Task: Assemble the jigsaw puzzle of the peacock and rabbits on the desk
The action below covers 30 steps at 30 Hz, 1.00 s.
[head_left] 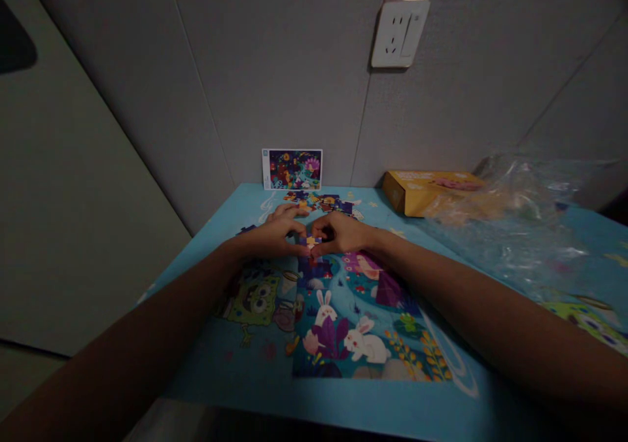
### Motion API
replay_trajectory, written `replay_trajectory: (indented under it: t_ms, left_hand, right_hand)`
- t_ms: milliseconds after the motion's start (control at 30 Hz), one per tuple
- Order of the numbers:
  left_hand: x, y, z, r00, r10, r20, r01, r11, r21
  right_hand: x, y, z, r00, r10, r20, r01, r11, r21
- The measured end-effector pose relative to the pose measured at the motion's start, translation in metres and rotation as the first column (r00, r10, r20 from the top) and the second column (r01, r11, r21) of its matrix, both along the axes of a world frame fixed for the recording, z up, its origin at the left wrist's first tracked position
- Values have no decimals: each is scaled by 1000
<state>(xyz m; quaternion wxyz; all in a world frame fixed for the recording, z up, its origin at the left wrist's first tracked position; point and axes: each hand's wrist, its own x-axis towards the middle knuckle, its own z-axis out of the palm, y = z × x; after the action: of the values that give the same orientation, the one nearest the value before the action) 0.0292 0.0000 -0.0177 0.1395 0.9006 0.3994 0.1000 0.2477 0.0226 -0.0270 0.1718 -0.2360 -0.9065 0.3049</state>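
Observation:
A partly joined jigsaw puzzle point(363, 318) with white rabbits, plants and a blue stream lies on the table. At its upper left edge, a small purple jigsaw piece point(311, 240) with a yellow star shape sits between my two hands. My left hand point(279, 234) pinches it from the left with thumb and index finger, the other fingers stretched forward. From the right, my right hand point(343, 233) grips it with curled fingers. The fingertips hide part of the piece and its joint with the puzzle. Beyond my hands lie several loose jigsaw pieces point(330, 203).
A picture card point(294, 169) of the puzzle leans against the grey wall. Toward the back right, a yellow box point(422, 187) stands beside a crumpled clear plastic bag point(520, 226). The light blue table point(235, 390) has cartoon prints. A wall socket point(400, 33) is above.

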Motion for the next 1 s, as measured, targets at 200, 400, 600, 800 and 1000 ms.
replay_trajectory:
  t_ms: [200,400,600,800,1000]
  left_hand:
    - [2,-4,0,992,122,-40,-123,992,-29]
    - [2,-4,0,995,90,-47,-93,994,-59]
    - [1,-4,0,999,13,-29,-15,999,-51]
    - [2,-7,1,987,-157,30,158,987,-31]
    - [2,-9,3,983,-184,26,185,981,-52]
  right_hand:
    - [-1,2,4,998,-40,57,30,986,162]
    - [-6,-2,17,928,-140,345,84,982,172]
    - [0,-3,34,883,-103,459,140,989,-47]
    - [18,4,26,942,-147,301,255,898,-359]
    - [16,2,21,942,-163,292,262,903,-340]
